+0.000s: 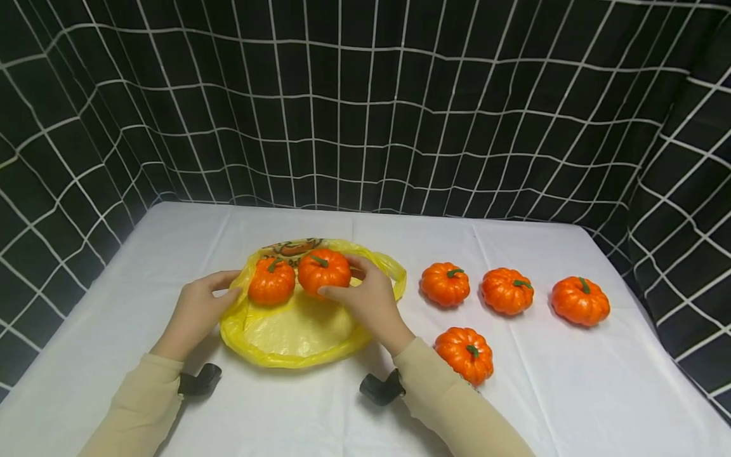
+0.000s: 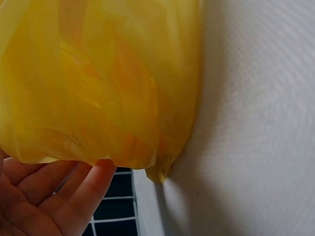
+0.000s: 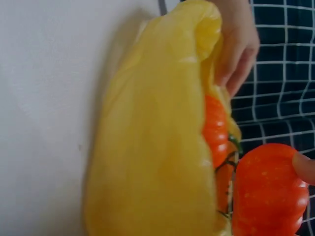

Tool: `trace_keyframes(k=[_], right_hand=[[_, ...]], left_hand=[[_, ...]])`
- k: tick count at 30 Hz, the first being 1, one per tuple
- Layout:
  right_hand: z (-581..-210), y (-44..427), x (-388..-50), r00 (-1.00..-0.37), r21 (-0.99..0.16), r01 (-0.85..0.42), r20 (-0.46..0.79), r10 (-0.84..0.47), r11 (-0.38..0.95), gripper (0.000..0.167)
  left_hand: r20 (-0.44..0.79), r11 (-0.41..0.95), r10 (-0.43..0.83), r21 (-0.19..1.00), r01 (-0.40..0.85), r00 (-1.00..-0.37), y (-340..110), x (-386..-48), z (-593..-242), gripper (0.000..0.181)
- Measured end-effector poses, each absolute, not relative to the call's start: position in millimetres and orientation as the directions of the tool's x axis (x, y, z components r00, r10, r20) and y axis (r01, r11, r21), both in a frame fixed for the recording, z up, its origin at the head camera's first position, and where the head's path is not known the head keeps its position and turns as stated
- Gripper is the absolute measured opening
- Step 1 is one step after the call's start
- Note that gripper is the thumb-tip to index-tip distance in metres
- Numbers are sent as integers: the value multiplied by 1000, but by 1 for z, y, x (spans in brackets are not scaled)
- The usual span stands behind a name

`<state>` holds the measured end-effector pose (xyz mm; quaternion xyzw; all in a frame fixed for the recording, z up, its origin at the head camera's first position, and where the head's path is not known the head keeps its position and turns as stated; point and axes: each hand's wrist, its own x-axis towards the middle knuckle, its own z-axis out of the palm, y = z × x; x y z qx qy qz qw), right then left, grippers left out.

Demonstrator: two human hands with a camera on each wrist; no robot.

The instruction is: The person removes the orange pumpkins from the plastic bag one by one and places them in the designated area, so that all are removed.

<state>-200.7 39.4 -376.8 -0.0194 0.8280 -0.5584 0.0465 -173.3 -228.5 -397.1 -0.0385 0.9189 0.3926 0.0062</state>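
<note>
A yellow plastic bag (image 1: pixel 297 358) stands on the white table with its mouth spread wide. My left hand (image 1: pixel 197 311) holds the bag's left rim; in the left wrist view its fingers (image 2: pixel 81 196) lie against the yellow film. One small orange pumpkin (image 1: pixel 272 281) with a green stem sits inside the bag at the left. Over the bag's opening, my right hand (image 1: pixel 371 298) grips another pumpkin (image 1: pixel 323 271), thumb on the near side. The right wrist view shows this held pumpkin (image 3: pixel 269 191) beside the bag's mouth, and the left hand (image 3: pixel 238 44) at the far rim.
To the right on the table, three pumpkins stand in a row: one nearer the bag (image 1: pixel 445 284), a middle pumpkin (image 1: pixel 507 291) and a far-right pumpkin (image 1: pixel 580 301). Another pumpkin (image 1: pixel 465 355) lies closer, partly behind my right sleeve. A black cloth with white grid lines (image 1: pixel 365 114) surrounds the table.
</note>
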Motion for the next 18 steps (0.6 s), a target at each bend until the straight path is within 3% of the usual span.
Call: trace_keyframes(k=[18], right_hand=[[-358,72,-174,-993,-929,-10,-32,-109,371,71]], left_hand=[[-56,685,-70,723,-89,-996,-229,-174,-399,46]])
